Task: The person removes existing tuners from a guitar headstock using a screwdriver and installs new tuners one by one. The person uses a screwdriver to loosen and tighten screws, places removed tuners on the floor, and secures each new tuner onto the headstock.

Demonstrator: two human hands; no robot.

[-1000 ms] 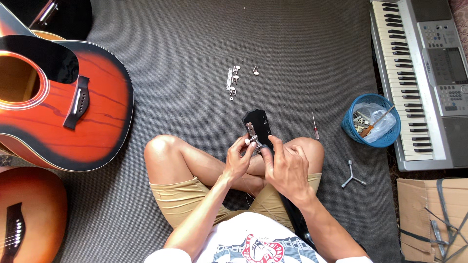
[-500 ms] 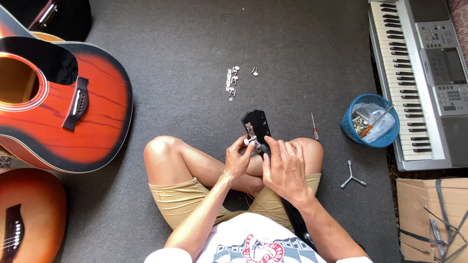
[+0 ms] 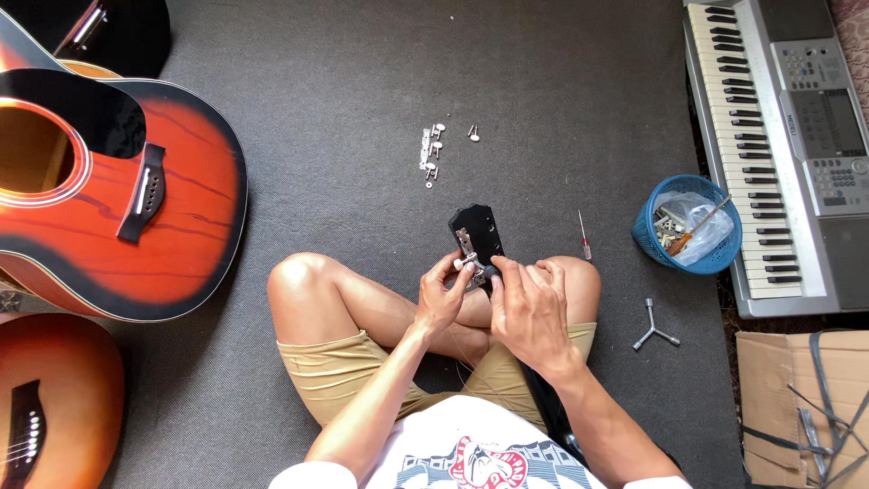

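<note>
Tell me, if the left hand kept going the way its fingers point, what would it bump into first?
Probably the black guitar headstock: the left hand points up and slightly right, its fingertips already at the silver tuner strip on it. Depth is hard to judge from above.

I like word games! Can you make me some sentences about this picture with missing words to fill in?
1. Both hands, left hand and right hand, work on a black guitar ____.
2. The small basket by the keyboard is ____.
3. The loose silver tuning pegs lie on the grey ____.

Missing words: headstock; blue; carpet
</note>
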